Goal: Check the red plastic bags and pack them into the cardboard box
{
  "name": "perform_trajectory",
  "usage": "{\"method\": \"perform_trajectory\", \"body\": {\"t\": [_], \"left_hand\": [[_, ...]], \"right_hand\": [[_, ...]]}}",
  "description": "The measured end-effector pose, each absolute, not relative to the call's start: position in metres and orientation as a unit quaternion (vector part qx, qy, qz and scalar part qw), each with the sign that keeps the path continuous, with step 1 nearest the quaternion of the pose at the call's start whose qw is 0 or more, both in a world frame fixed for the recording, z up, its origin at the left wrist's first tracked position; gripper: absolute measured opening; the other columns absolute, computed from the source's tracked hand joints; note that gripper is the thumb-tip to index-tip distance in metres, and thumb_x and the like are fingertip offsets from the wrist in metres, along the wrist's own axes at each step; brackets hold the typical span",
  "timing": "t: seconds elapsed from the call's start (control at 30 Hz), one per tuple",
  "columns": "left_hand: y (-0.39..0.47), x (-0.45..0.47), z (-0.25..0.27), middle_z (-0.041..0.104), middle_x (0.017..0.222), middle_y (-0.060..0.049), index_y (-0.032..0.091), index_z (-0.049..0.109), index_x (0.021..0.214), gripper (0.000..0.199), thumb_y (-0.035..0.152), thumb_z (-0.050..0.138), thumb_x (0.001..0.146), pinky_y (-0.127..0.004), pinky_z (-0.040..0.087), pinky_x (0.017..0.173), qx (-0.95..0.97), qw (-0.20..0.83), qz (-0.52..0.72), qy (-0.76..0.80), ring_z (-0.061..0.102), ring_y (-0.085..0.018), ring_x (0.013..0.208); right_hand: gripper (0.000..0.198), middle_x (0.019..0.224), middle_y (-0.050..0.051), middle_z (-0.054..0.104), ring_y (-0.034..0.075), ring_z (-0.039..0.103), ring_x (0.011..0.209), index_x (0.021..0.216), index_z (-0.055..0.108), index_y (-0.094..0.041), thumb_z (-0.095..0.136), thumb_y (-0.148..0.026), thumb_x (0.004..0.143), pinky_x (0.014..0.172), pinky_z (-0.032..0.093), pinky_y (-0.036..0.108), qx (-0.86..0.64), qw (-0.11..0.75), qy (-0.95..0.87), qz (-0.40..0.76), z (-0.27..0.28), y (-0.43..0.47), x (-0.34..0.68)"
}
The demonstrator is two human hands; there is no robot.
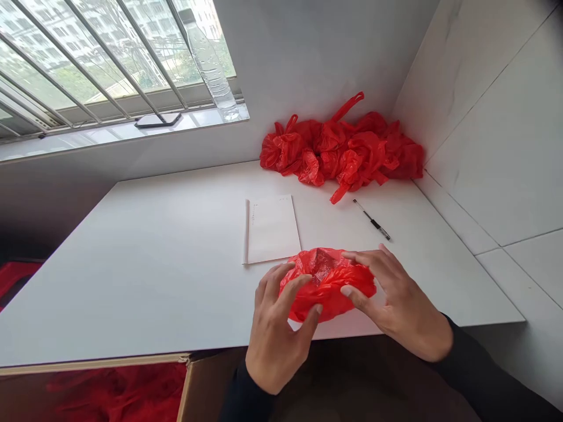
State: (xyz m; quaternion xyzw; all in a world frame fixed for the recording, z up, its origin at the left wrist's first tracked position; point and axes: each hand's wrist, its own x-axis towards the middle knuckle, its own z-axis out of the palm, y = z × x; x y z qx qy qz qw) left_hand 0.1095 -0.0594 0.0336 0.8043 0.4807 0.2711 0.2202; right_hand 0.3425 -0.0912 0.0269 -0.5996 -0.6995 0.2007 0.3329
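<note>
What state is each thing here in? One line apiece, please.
Red bag: crumpled, on the table
Left hand: open, at the bag
Right hand: open, at the bag
Bag pile: heaped, crumpled
Notepad: lying flat, lightly marked
Pen: lying flat
Bottle: upright
Phone, apparently: lying flat
Box: open, red material inside
Window: barred; open or shut unclear

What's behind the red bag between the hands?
Behind the red bag: a notepad, a pen and, farther back, a heap of red bags. The bag seems to cover the notepad's near right corner; the tabletop directly under it can't be seen.
</note>
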Motion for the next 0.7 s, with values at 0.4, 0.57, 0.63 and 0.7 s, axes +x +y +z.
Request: {"method": "perform_trajectory", "body": {"t": [0.4,0.57,0.63,0.7], "left_hand": [[-0.048,0.090,0.044,0.053,0.086,0.000,0.027,0.065,0.110,0.023,0.038,0.066,0.091,-0.032,0.047,0.076,0.631,0.232,0.419,0.610,0.052,-0.017,0.079],[-0.063,0.108,0.055,0.052,0.074,0.003,0.031,0.061,0.129,0.038,0.039,0.065,0.092,-0.029,0.046,0.072,0.700,0.300,0.321,0.563,0.050,-0.014,0.070],[-0.065,0.112,0.056,0.056,0.078,0.002,0.029,0.061,0.127,0.039,0.038,0.068,0.090,-0.030,0.046,0.073,0.721,0.304,0.308,0.541,0.052,-0.015,0.073],[-0.065,0.113,0.058,0.058,0.078,0.002,0.025,0.065,0.107,0.024,0.037,0.070,0.088,-0.029,0.046,0.069,0.718,0.309,0.309,0.541,0.052,-0.015,0.071]], "right_hand": [[0.030,0.104,0.001,0.064,0.022,0.063,0.103,0.115,0.055,-0.029,0.055,-0.053,0.097,0.079,0.053,0.033,-0.720,0.390,-0.502,0.278,0.034,-0.105,0.372],[0.045,0.103,0.002,0.064,0.023,0.063,0.096,0.130,0.057,-0.032,0.059,-0.058,0.094,0.083,0.054,0.039,-0.680,0.339,-0.592,0.269,0.045,-0.102,0.359],[0.034,0.096,0.002,0.064,0.022,0.061,0.089,0.111,0.066,-0.030,0.059,-0.059,0.095,0.078,0.054,0.038,-0.651,0.323,-0.629,0.275,0.049,-0.099,0.355],[0.028,0.093,0.003,0.062,0.023,0.060,0.089,0.100,0.066,-0.028,0.058,-0.055,0.097,0.076,0.053,0.038,-0.624,0.335,-0.650,0.275,0.053,-0.098,0.354]]}}
